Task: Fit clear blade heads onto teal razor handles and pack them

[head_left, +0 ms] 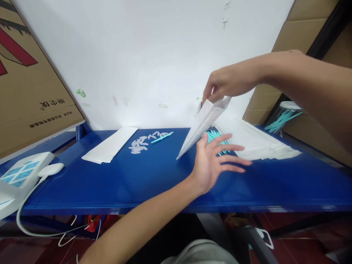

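1. White bag (198, 126): over blue table (154, 183), mouth up, tilted, 1 corner lowest; apparently slanted for access to mouth.
2. Right hand (229, 82): clamped on bag's upper rim, seemingly bearing its weight.
3. Left hand (207, 167): fingers spread, gripping nothing; beside bag, contact impossible to tell.
4. Turquoise sticks (212, 135): piled behind left hand, presumably for easy reach.
5. Stacked white bags (254, 143): flat at right, likely as near supply.
6. 1 turquoise stick (162, 137): beside whitish strips (139, 144).

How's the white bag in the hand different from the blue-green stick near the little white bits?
The bag is white and wide; the stick is blue-green and thin. The right hand holds the bag tilted; the stick lies on the blue table.
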`<state>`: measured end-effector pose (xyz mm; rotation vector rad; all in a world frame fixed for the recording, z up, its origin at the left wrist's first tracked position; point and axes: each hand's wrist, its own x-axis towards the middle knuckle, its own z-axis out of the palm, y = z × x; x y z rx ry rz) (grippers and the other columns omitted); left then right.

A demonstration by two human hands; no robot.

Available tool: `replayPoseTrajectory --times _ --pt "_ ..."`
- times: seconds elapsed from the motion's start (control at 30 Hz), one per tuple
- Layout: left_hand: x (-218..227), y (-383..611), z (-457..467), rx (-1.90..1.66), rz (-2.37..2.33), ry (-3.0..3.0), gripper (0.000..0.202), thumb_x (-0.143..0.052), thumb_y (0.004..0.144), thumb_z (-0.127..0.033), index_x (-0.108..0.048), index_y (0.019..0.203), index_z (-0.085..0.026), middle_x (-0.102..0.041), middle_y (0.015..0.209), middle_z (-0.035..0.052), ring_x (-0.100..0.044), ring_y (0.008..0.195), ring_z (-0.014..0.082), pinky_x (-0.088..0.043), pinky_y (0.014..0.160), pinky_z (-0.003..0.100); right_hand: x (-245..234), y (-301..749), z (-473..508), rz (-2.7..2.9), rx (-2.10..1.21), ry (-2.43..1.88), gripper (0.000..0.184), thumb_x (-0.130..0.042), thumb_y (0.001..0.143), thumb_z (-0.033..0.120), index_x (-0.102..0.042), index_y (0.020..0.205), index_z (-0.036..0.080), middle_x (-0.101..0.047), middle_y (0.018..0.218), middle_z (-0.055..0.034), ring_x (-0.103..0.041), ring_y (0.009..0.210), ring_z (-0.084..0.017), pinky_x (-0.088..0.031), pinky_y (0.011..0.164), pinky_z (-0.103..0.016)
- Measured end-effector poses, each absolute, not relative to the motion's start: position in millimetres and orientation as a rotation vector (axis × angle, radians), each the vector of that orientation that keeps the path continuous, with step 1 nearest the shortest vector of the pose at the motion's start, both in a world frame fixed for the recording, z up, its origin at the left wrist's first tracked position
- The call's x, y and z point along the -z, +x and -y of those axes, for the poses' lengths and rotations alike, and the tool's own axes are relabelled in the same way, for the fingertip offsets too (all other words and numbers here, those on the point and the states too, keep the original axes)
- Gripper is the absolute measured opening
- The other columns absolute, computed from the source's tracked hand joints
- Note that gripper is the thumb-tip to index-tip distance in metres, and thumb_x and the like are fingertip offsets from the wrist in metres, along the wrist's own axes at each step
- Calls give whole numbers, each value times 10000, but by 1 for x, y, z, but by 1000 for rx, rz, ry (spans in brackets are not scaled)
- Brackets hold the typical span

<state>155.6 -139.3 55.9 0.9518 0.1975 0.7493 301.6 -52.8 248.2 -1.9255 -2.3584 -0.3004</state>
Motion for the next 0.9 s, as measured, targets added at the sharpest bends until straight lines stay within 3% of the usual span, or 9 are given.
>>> replayPoseTrajectory --times 0.1,0.2,0.3,0.37,0.43,0.53,0.63,0.8,0.9 --pt "-38 120 121 -819 -297 1444 637 -448 905 -718 -727 1040 -162 -700 811 100 -664 670 212 -505 592 299 -238 312 70 2600 89 -1888 390 -536 851 233 -765 1022 -32 -772 1048 -60 -697 913 -140 -425 791 -293" --pt "-29 82 66 -1067 -677 1864 582 -350 996 -585 -744 855 -180 -664 697 92 -621 661 219 -500 641 339 -227 317 83 2516 85 -1858 304 -575 868 164 -792 1049 53 -780 1087 -55 -698 891 -117 -435 783 -278" --pt "-24 58 -2 -1041 -1164 2453 383 -454 989 -407 -749 1114 -197 -701 1112 138 -598 1084 312 -468 975 451 -219 317 91 2465 114 -1814 246 -614 884 149 -813 1023 110 -792 1031 -47 -689 887 -133 -449 781 -299" --pt "-19 54 -38 -722 -1477 2708 419 -488 987 -391 -691 1297 -194 -578 1362 189 -474 1271 387 -412 1032 540 -215 316 94 2438 152 -1768 229 -629 884 152 -819 1010 127 -789 990 -50 -679 887 -158 -461 788 -331" --pt "-13 59 -61 -474 -1581 2878 425 -509 994 -392 -677 1329 -192 -478 1473 216 -394 1347 415 -375 1049 578 -211 315 96 2438 190 -1708 227 -638 879 154 -814 1021 138 -773 1033 -61 -668 912 -181 -475 811 -362" --pt "-5 73 -74 -383 -1566 2989 354 -503 1001 -317 -724 1235 -169 -470 1475 215 -381 1357 401 -363 1055 551 -201 318 101 2485 303 -1605 207 -631 890 191 -809 988 152 -710 1162 -96 -626 1024 -242 -468 906 -455" --pt "0 82 -73 -387 -1529 3011 336 -465 1006 -251 -730 1181 -144 -558 1372 213 -434 1291 385 -386 1012 528 -181 327 109 2467 452 -1490 196 -626 887 265 -803 872 182 -646 1122 -124 -550 1083 -313 -433 934 -560" --pt "1 81 -67 -312 -1275 3128 346 -411 1008 -182 -729 1137 -138 -706 1159 171 -524 1194 329 -406 985 473 -111 332 128 2419 105 -1254 277 -563 906 322 -791 976 181 -594 886 -83 -561 778 -198 -459 674 -358" --pt "-3 78 -66 -277 -1118 3178 330 -450 966 -141 -738 1127 -149 -738 1133 145 -581 1169 306 -420 984 438 -64 323 140 2415 -152 -1361 273 -530 924 279 -782 977 189 -622 851 -65 -563 725 -172 -431 648 -318"
